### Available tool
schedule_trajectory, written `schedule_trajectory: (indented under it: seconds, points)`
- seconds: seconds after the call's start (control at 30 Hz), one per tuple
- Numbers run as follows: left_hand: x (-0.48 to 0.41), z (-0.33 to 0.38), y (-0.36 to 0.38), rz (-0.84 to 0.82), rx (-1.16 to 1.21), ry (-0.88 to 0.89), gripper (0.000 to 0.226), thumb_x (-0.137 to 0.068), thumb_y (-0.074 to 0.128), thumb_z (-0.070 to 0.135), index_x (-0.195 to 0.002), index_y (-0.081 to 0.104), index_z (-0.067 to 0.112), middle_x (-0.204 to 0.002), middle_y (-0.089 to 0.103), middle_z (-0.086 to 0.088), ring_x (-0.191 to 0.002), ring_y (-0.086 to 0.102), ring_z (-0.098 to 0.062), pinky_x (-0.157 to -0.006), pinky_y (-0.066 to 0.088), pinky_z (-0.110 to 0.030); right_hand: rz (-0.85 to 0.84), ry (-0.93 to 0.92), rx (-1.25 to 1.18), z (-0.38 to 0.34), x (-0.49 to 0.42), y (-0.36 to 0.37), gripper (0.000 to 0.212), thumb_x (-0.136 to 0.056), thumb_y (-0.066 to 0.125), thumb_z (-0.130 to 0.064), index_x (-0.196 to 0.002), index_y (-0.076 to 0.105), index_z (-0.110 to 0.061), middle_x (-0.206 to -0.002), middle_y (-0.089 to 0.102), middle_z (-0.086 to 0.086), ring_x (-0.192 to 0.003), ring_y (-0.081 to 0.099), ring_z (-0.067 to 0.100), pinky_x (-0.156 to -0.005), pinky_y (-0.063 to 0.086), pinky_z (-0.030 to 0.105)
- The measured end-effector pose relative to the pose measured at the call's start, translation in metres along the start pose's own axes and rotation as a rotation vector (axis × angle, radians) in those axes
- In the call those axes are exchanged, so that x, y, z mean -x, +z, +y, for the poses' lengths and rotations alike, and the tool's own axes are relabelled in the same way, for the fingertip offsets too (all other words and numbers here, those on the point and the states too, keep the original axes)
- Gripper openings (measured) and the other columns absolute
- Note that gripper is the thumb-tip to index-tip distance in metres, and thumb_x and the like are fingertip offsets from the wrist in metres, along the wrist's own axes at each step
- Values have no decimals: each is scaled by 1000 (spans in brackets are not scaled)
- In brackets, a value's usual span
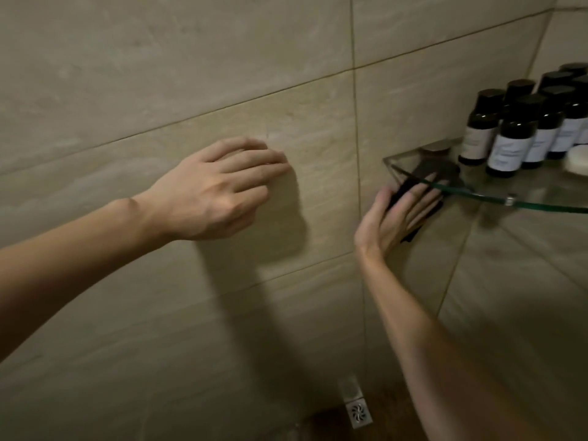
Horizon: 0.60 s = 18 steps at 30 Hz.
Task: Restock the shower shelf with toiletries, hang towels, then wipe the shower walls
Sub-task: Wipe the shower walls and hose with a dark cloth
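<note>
My left hand (pixel 219 189) rests on the beige tiled shower wall (pixel 178 90), its fingertips touching the tile and the fingers slightly bent. My right hand (pixel 397 214) presses a dark cloth (pixel 413 230) flat against the wall just under the left corner of the glass corner shelf (pixel 541 203), fingers straight. Part of the cloth shows through the glass. Several dark toiletry bottles (pixel 509 138) with pale labels stand upright on the shelf.
A white round soap (pixel 577 160) lies on the shelf at the right edge. A metal floor drain (pixel 359 412) sits at the foot of the wall. The two tiled walls meet in a corner behind the shelf.
</note>
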State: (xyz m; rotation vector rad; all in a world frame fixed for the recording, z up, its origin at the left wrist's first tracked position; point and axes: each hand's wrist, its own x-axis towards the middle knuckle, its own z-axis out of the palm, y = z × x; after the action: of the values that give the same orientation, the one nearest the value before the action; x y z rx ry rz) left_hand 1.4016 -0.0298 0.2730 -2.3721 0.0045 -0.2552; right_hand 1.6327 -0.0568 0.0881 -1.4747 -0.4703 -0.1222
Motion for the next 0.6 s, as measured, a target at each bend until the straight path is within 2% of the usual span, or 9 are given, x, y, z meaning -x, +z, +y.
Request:
schedule_trajectory:
  seconds: [0.1, 0.2, 0.37, 0.5, 0.6]
  points:
    - [13, -2, 8, -22, -41, 19, 28, -100, 49, 19, -109, 68, 1, -154, 43, -18, -145, 38, -32, -118, 32, -50, -173, -91, 33, -12, 69, 10, 76, -99, 44, -40, -158, 17, 0, -166, 3, 25, -154, -1, 39, -124, 4, 55]
    - [31, -1, 11, -34, -96, 26, 36, -102, 47, 20, -127, 63, 0, -156, 38, -21, -147, 34, -35, -118, 31, -52, -325, -261, 93, -25, 133, 19, 78, -98, 40, -44, -158, 15, -1, -165, 2, 27, -154, -3, 41, -120, 6, 64]
    - [90, -6, 1, -36, -152, 4, 30, -105, 50, 15, -129, 62, 2, -155, 38, -23, -146, 36, -37, -117, 34, -52, -562, -533, 190, -46, 228, 36, 75, -98, 36, -47, -161, 6, -19, -166, 3, 18, -154, 5, 41, -119, 6, 68]
    - [169, -9, -8, -71, -193, -29, 36, -105, 51, 14, -139, 55, 2, -160, 30, -22, -149, 29, -36, -120, 29, -51, -715, -772, 261, -69, 302, 56, 70, -96, 48, -44, -158, 25, -22, -162, 25, 18, -150, 14, 43, -119, -1, 68]
    - [232, -5, -12, -109, -216, -69, 41, -104, 51, 10, -145, 49, 3, -162, 24, -22, -151, 24, -36, -123, 23, -49, -745, -803, 305, -88, 356, 75, 68, -95, 49, -43, -156, 27, -23, -161, 23, 16, -151, 10, 42, -119, -2, 68]
